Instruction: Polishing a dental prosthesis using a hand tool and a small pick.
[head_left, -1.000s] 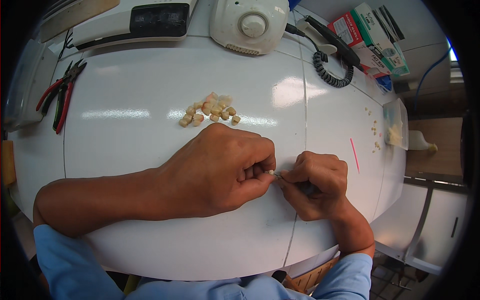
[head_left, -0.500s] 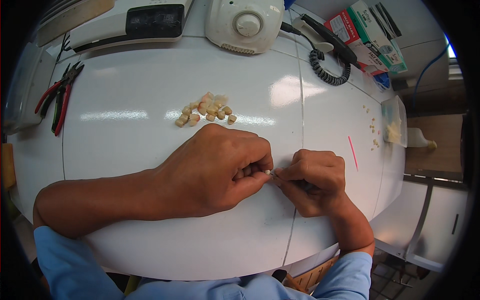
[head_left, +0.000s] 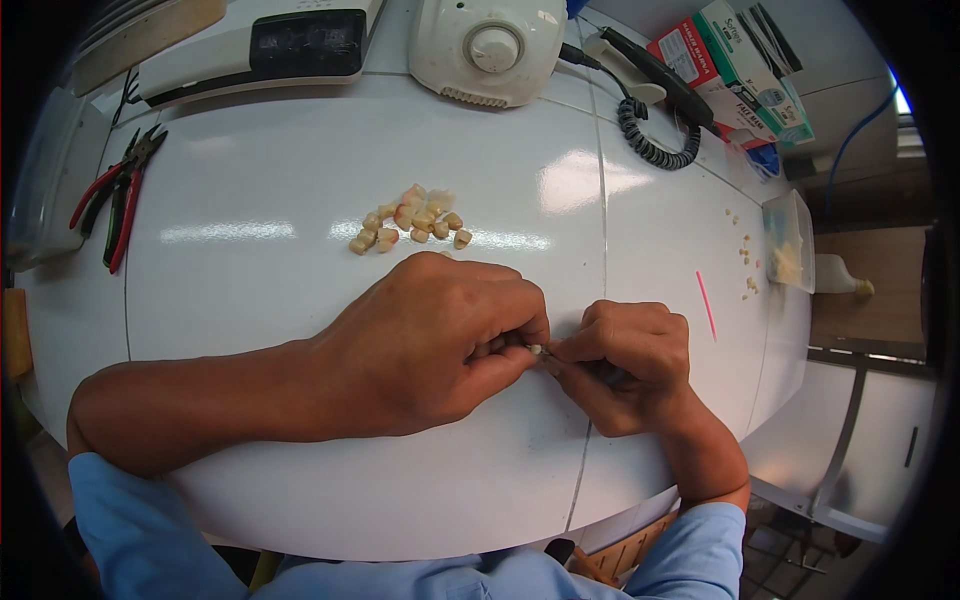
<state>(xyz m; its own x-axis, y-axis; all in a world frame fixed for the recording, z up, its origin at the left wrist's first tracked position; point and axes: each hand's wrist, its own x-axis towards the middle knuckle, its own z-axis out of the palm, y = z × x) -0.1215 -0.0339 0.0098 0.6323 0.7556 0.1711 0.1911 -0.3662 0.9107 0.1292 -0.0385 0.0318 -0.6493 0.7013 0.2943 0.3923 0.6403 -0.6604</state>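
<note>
My left hand (head_left: 430,345) is closed, pinching a tiny cream-coloured piece like a tooth crown (head_left: 537,350) between thumb and forefinger. Right up against that piece, my right hand (head_left: 635,360) has its thumb and forefinger pressed together. Something thin and dark seems to sit at its fingertips, too small to make out. Both hands are just over the white table (head_left: 350,500). Beyond my left hand lies a loose heap of cream tooth-like pieces (head_left: 422,222), some tinged pink.
Pliers (head_left: 128,195) with red and black handles lie at left. A pink stick (head_left: 706,305) and several tiny pieces (head_left: 745,250) are at right, near a clear plastic tub (head_left: 790,240). Behind stand a white control box with a knob (head_left: 490,50), a coiled cable (head_left: 655,150) and cartons (head_left: 740,75).
The small piece has turned slightly and sits a little lower between my fingertips. My hands have barely shifted; both keep their pinch.
</note>
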